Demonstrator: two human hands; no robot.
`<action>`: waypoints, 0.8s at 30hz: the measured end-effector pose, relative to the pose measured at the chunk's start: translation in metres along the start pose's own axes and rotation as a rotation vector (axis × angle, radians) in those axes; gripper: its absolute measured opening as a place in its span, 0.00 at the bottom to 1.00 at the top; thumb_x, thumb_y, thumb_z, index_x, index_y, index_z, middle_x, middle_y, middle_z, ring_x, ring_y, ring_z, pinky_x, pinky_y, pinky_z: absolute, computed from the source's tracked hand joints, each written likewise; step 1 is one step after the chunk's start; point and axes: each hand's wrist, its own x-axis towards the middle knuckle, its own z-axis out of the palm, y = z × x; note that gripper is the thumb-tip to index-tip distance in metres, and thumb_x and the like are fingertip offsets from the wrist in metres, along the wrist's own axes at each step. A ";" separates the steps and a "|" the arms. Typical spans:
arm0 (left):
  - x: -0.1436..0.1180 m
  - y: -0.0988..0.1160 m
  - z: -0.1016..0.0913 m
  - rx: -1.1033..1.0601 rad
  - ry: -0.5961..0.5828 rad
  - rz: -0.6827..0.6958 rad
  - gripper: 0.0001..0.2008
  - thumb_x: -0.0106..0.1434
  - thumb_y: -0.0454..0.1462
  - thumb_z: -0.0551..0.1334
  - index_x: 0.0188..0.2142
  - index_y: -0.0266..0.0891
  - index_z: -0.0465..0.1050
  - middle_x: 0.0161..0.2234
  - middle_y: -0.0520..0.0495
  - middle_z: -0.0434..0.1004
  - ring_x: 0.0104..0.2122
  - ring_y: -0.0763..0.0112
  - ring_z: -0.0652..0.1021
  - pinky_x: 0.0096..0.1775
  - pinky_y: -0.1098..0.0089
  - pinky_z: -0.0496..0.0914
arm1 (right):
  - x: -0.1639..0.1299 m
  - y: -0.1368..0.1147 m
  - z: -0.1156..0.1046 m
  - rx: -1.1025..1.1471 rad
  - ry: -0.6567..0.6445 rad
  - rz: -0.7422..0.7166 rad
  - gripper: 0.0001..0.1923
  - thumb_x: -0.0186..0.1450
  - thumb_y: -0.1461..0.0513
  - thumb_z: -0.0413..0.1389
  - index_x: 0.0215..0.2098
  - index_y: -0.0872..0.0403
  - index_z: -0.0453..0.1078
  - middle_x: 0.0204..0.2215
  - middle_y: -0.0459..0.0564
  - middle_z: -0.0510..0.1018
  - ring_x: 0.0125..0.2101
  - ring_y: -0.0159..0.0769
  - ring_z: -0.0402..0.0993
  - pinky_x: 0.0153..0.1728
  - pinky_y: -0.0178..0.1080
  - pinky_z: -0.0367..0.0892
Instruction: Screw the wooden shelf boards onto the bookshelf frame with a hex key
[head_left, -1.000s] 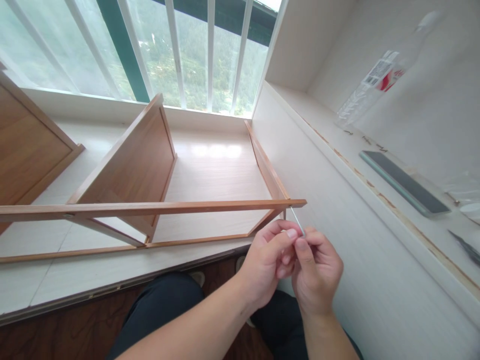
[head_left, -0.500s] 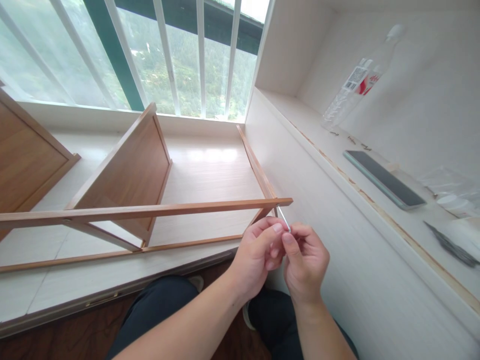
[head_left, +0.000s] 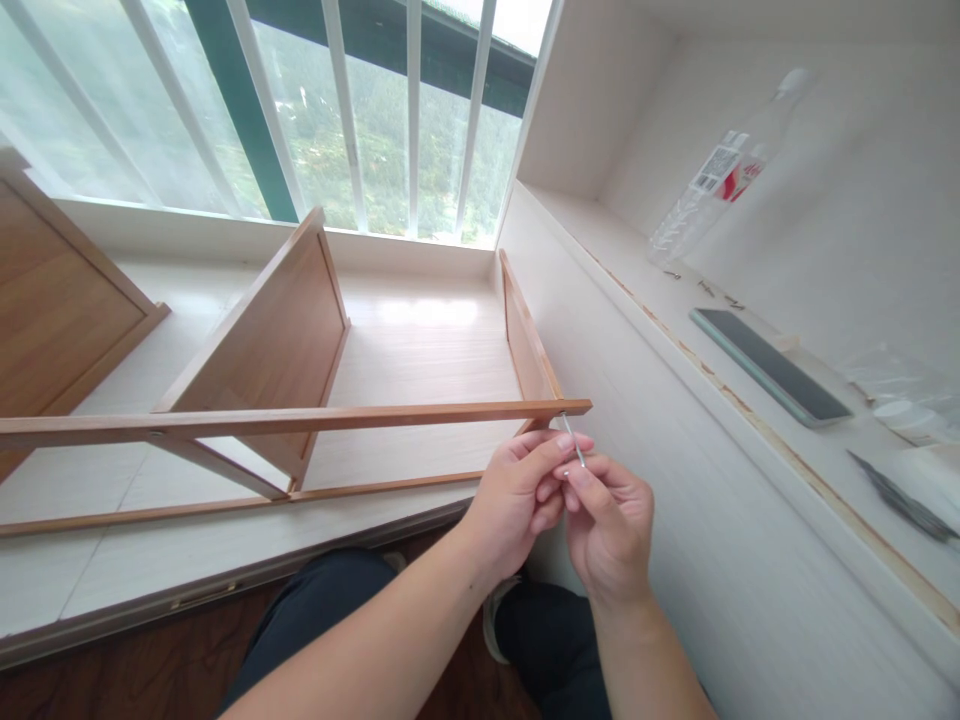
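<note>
A thin metal hex key (head_left: 576,445) runs from the right end of a wooden rail of the shelf frame (head_left: 420,415) down to my fingers. My left hand (head_left: 517,495) is closed, with thumb and fingertips pinched around the key's shaft. Beside it, my right hand (head_left: 611,520) pinches the lower, bent end between thumb and forefinger. The key's upper tip meets the rail close to a wooden end panel (head_left: 532,335); whether it sits in a bolt head is too small to tell. The two hands touch at the fingertips.
A white ledge on the right bears a phone (head_left: 772,365), a plastic bottle (head_left: 727,175), several small screws (head_left: 705,288) and a dark flat packet (head_left: 900,500). More wooden panels (head_left: 262,350) stand to the left. Behind them is a barred window (head_left: 382,130).
The right fingers have shifted slightly at the key's lower end, and its bent tip now shows. The view has moved a little, so the frame appears slightly farther right.
</note>
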 end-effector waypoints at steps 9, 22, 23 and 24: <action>0.003 0.006 0.002 -0.010 -0.040 -0.042 0.16 0.56 0.43 0.71 0.37 0.31 0.78 0.11 0.61 0.57 0.09 0.82 0.63 0.11 0.79 0.45 | 0.008 -0.012 -0.004 0.191 -0.066 0.162 0.11 0.63 0.59 0.59 0.26 0.56 0.77 0.14 0.40 0.64 0.22 0.38 0.77 0.20 0.39 0.77; 0.006 0.003 0.003 0.024 0.018 -0.008 0.15 0.57 0.45 0.71 0.34 0.33 0.77 0.13 0.61 0.55 0.14 0.85 0.56 0.19 0.78 0.48 | 0.000 0.004 -0.009 -0.394 0.187 -0.426 0.09 0.62 0.64 0.64 0.41 0.51 0.72 0.28 0.42 0.76 0.26 0.29 0.74 0.29 0.34 0.72; 0.006 0.003 0.003 0.023 0.026 -0.009 0.15 0.56 0.45 0.71 0.34 0.33 0.77 0.14 0.61 0.54 0.15 0.85 0.55 0.20 0.78 0.47 | 0.000 0.005 -0.011 -0.460 0.183 -0.482 0.10 0.62 0.64 0.65 0.42 0.51 0.74 0.29 0.43 0.77 0.27 0.30 0.74 0.30 0.35 0.72; 0.006 0.003 0.003 0.023 0.035 -0.011 0.15 0.56 0.45 0.71 0.34 0.33 0.77 0.14 0.61 0.54 0.15 0.85 0.55 0.20 0.78 0.47 | 0.000 0.007 -0.013 -0.511 0.173 -0.521 0.10 0.62 0.64 0.65 0.42 0.51 0.74 0.29 0.44 0.77 0.28 0.31 0.74 0.31 0.36 0.72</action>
